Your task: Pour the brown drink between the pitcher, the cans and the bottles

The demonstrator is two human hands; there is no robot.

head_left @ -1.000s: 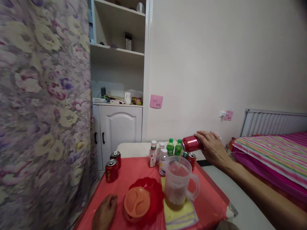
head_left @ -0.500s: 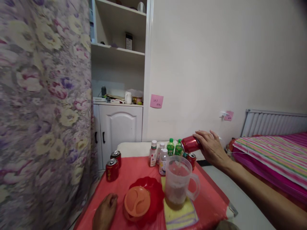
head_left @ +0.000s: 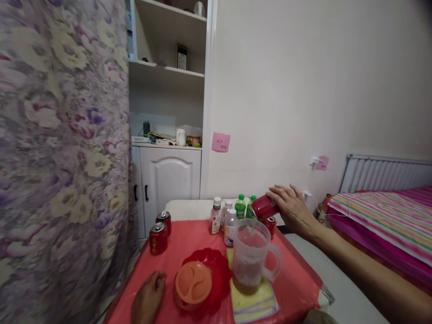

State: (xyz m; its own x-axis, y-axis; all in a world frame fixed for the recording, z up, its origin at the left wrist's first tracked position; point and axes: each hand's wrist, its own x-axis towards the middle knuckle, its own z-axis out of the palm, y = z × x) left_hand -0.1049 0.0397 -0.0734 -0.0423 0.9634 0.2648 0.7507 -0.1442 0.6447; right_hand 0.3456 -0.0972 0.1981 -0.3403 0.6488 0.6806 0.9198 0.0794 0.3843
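My right hand (head_left: 290, 208) is wrapped round a red drink can (head_left: 265, 208), tipped with its top down to the left. Below the can's mouth stands a clear plastic pitcher (head_left: 249, 258), its handle to the right, and a thin stream of liquid falls into it. Under the pitcher lies a yellow cloth (head_left: 253, 306). My left hand (head_left: 149, 292) rests on the red tablecloth (head_left: 162, 263) with its fingers curled; whether anything is in them is hidden. Right of it, an orange divided bowl (head_left: 193, 283) sits in a red scalloped plate (head_left: 221, 288).
Two red cans (head_left: 158, 238) stand at the table's left edge. Several bottles, including a white-capped bottle (head_left: 215, 216) and a green bottle (head_left: 240, 207), stand behind the pitcher. Another red can (head_left: 271, 227) is partly hidden behind the pitcher. A floral curtain (head_left: 64, 157) hangs at left.
My right hand has lowered slightly and moved left, tipping the can more steeply over the pitcher. My left hand stays in place.
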